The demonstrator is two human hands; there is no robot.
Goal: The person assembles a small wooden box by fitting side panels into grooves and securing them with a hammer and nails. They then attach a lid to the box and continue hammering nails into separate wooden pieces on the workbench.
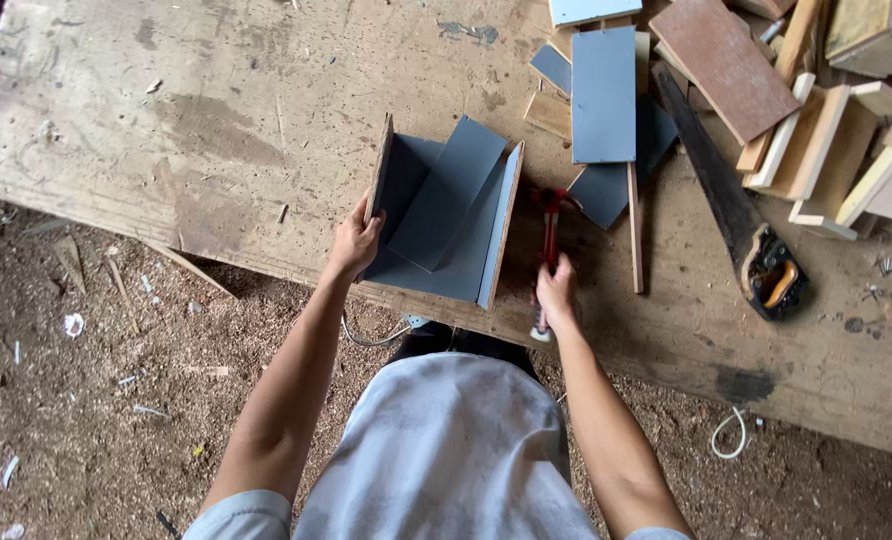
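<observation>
While gripped, grey-faced box, open top, loose panel.

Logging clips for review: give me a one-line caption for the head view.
Left hand steadies a grey-faced wooden box on a workbench while the right hand holds a red hammer beside it.

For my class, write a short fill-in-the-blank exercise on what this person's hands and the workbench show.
1. The right hand grips a red ____.
2. The left hand steadies the ____ wall of the open grey box.
3. The handsaw lies to the ____ of the box.
4. Box and saw rest on a wooden ____.

Missing words: hammer; left; right; workbench.
</observation>
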